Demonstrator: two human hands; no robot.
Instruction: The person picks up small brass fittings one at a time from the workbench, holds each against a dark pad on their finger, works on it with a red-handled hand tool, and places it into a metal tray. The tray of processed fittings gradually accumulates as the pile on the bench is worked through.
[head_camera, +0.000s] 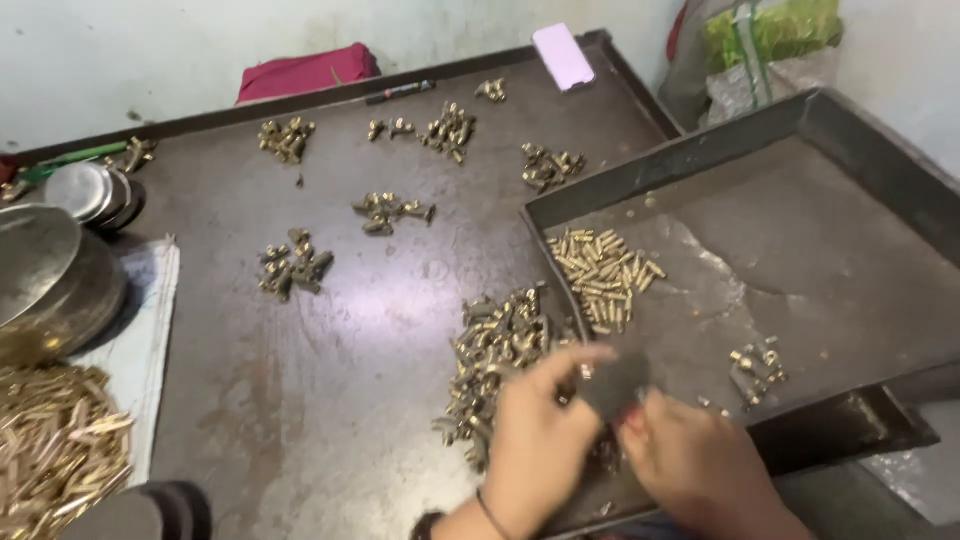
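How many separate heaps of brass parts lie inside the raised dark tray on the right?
2. A heap of small brass pins lies near the dark metal tray's left wall; a smaller brass cluster sits near its front edge. Hands may hide more.

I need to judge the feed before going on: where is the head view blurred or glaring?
Head view: both the left hand and right hand are motion-blurred, as is the dark thing between them; a pale sheen lies on the table centre; the far brass piles and the tray read fairly sharp.
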